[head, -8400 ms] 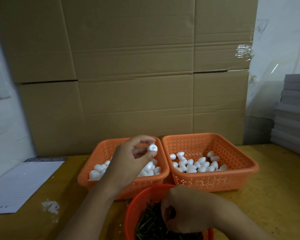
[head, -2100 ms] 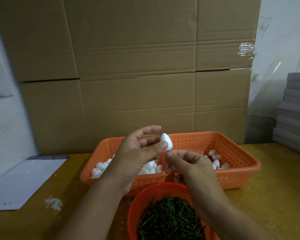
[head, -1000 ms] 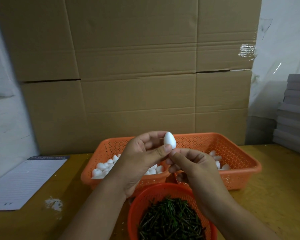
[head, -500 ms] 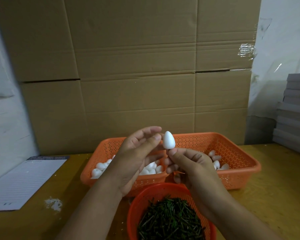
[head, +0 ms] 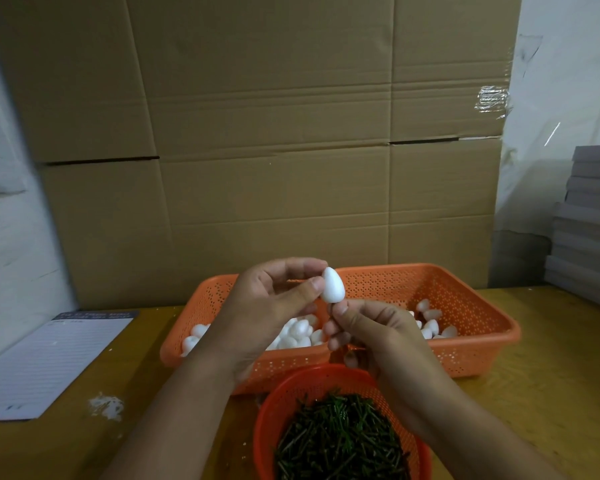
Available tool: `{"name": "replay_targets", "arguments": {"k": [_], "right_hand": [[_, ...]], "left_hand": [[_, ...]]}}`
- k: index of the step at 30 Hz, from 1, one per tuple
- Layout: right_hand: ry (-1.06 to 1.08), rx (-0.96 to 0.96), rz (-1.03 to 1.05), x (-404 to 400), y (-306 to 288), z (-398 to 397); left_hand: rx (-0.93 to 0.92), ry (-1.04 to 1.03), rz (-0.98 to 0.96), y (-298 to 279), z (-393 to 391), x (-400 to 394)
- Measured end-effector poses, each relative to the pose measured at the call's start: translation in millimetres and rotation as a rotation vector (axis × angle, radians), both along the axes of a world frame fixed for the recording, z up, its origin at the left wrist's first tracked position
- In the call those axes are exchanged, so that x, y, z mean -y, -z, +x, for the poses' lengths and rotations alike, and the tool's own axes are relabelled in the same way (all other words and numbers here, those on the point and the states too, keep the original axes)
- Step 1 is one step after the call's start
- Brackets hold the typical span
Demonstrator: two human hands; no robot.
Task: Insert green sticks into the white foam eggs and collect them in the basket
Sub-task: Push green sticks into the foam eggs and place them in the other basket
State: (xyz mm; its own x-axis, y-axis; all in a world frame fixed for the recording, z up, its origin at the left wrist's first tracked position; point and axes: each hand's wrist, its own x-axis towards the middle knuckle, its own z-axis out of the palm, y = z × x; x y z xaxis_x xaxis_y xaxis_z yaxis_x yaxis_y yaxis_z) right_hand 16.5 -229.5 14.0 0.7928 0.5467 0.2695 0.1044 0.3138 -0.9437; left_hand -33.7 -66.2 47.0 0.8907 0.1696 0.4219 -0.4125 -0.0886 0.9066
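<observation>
Cardboard wall (head: 274, 133) | yellow table (head: 551, 393) | left hand (head: 267, 313) pinches egg (head: 332, 285) | right hand (head: 378, 336) pinches stick (head: 330, 310)

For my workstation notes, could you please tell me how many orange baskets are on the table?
3: the left rectangular basket behind the left hand, the right rectangular basket beside it, touching or nearly so, and the round basket of green sticks nearest the camera.

Dim, soft indoor light, muted shadows, slight wide-angle bending at edges.
</observation>
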Motion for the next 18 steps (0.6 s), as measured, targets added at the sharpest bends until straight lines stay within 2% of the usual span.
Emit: {"name": "replay_targets", "arguments": {"k": [2,4,8,10,14,18], "right_hand": [[0.025,0.007,0.016,4,-5,3],[0.14,0.046,0.018,11,-11,12],[0.536,0.228,-0.152,33,-13,46],[0.675,0.283,-0.309,47,-9,65],[0.778,0.329,-0.752,70,-1,94],[0.833,0.406,-1.01,75,11,101]], "left_hand": [[0.021,-0.064,-0.002,1,4,-6],[0.041,-0.213,0.055,3,8,-20],[-0.052,-0.534,0.415,15,13,-57],[-0.174,-0.534,0.591,23,16,-70],[-0.467,-0.32,0.823,36,17,-78],[-0.574,-0.393,1.003,39,18,-70]]}}
